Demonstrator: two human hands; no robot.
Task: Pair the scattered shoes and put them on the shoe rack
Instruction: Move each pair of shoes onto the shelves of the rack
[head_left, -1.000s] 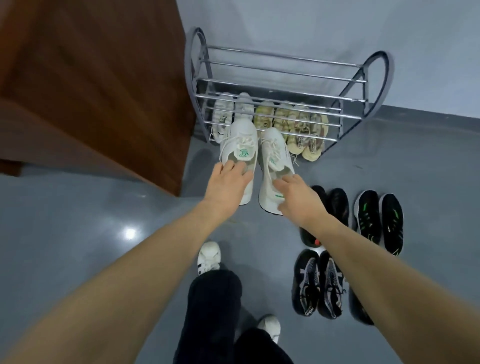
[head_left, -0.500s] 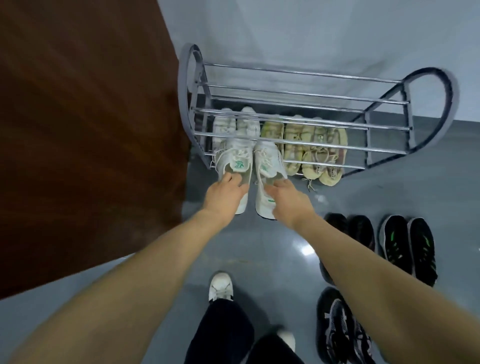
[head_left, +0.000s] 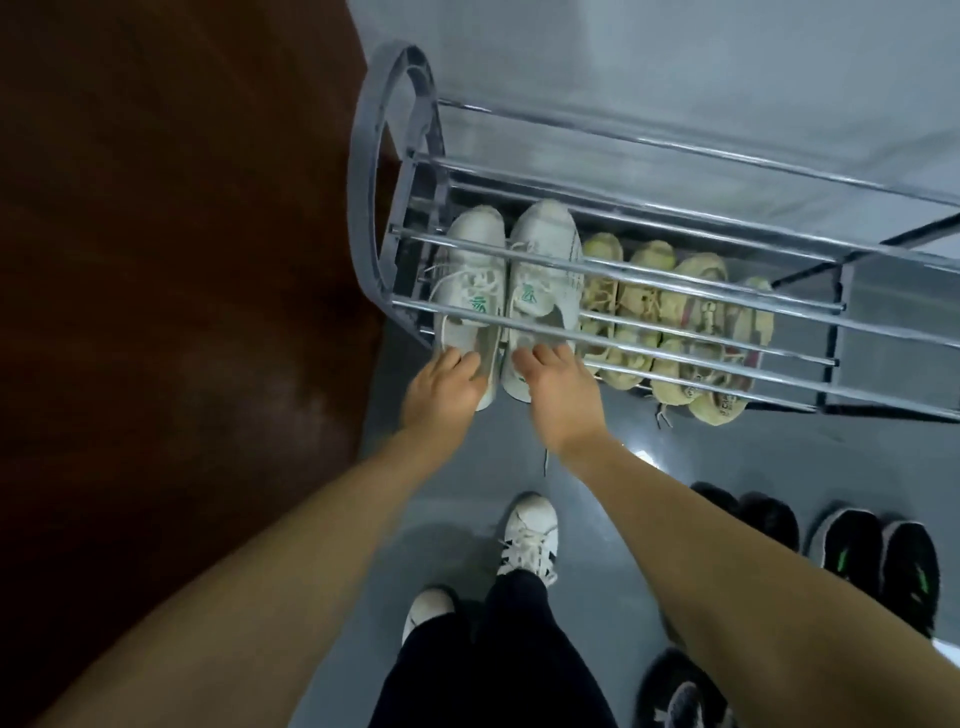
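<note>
Left hand: the left hand (head_left: 445, 382), in the middle of the frame, holds the heel of the left white shoe (head_left: 470, 301) with curled fingers.
Right hand: the right hand (head_left: 558, 387) holds the heel of the right white shoe (head_left: 540, 291) in the same way, just beside the left hand.
White pair: both shoes lie side by side, touching, with toes pointing to the upper part of the frame; they sit under the bars at the left end of the shoe rack (head_left: 384, 218), and the heels stick out toward the hands.
Beige shoes (head_left: 680, 322): four of them, in a row on the same low level, just right of the white pair.
Black shoes (head_left: 878, 556): standing on the grey floor (head_left: 727, 457) at the lower right of the frame, well apart from the hands.
Wooden furniture (head_left: 171, 234): dark brown, fills the left of the frame, beside the rack.
</note>
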